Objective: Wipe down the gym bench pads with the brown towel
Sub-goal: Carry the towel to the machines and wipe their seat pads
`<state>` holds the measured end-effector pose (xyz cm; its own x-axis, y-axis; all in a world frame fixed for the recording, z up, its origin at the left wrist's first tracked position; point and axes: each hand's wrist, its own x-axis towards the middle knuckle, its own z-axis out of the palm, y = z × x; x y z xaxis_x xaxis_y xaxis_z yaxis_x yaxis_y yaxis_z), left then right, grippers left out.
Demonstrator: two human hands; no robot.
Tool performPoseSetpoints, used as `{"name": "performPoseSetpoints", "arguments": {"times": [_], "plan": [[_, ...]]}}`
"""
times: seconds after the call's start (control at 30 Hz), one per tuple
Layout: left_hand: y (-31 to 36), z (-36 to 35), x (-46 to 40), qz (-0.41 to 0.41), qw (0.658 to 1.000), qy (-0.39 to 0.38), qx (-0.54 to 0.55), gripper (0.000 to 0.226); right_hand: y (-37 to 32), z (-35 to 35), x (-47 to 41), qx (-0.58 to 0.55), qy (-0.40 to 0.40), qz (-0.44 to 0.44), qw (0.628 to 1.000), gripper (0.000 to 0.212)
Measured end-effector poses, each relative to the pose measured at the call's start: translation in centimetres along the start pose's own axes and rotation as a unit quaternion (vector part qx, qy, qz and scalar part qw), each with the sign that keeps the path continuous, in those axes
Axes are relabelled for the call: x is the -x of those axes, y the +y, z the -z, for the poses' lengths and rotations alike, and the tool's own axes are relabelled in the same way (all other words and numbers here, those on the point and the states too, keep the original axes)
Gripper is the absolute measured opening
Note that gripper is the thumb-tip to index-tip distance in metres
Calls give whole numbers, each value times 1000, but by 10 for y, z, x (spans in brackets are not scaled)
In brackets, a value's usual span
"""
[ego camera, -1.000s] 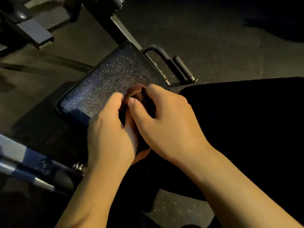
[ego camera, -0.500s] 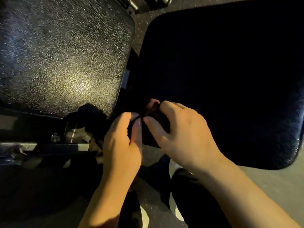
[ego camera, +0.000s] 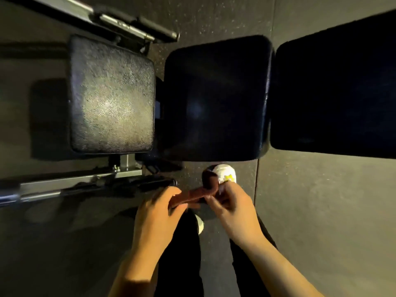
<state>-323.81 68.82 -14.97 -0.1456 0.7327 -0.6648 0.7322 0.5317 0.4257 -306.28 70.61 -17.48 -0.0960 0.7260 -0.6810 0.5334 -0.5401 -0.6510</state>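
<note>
- I read the view as looking straight down; both hands sit low at about 6 o'clock, over the floor [ego camera: 321, 211] and clear of the bench.
- Left hand [ego camera: 157, 213]: fingers curled round the left end of the brown towel [ego camera: 194, 195], gripping it. Some motion blur here.
- Right hand [ego camera: 232, 207]: fingers and thumb pinch the towel's right end. A bunched lump of towel rises from this hand toward 12 o'clock.
- The towel is pulled into a short twisted band between the two hands, held in the air, touching no pad.
- Change from half a second ago: the hands were tight together at the near edge of the dark pad; now they are apart, with the towel stretched between them.
- Change in framing: the pads filled the frame before; now three pads show whole or nearly whole.
- Grey textured pad [ego camera: 111, 95] at 10 o'clock, catching the light.
- Middle dark pad [ego camera: 216, 99] at 12 o'clock, just beside the grey one, a narrow gap between.
- Third dark pad [ego camera: 334, 93] at 2 o'clock, running off the right edge.
- Metal frame bars [ego camera: 70, 185] at 9 o'clock, more at 11 o'clock.
- White shoe [ego camera: 225, 173] just beyond the right hand, below the middle pad; black trousers [ego camera: 182, 254] at 6 o'clock.
</note>
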Motion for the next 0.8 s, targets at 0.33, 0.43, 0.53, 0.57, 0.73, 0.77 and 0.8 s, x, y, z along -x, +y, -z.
{"name": "performPoseSetpoints", "arguments": {"times": [0.33,0.43,0.53,0.57,0.73,0.77,0.8], "plan": [[134,58,120,-191,968,-19,-162,22,-60,145,125,118,-43,102,987,18],[159,75,125,-229,962,-13,-148,25,-80,180,147,122,8,126,984,12],[182,92,126,-254,957,-14,-142,23,-97,201,175,96,86,126,984,13],[187,95,127,-268,953,-11,-137,22,-101,205,187,91,111,127,981,14],[206,114,142,-369,920,-24,-129,19,-113,217,252,51,268,127,954,14],[211,119,144,-401,905,-18,-139,21,-114,220,265,23,299,125,946,15],[218,124,146,-433,889,-15,-147,25,-113,222,279,-3,332,127,935,20]]}}
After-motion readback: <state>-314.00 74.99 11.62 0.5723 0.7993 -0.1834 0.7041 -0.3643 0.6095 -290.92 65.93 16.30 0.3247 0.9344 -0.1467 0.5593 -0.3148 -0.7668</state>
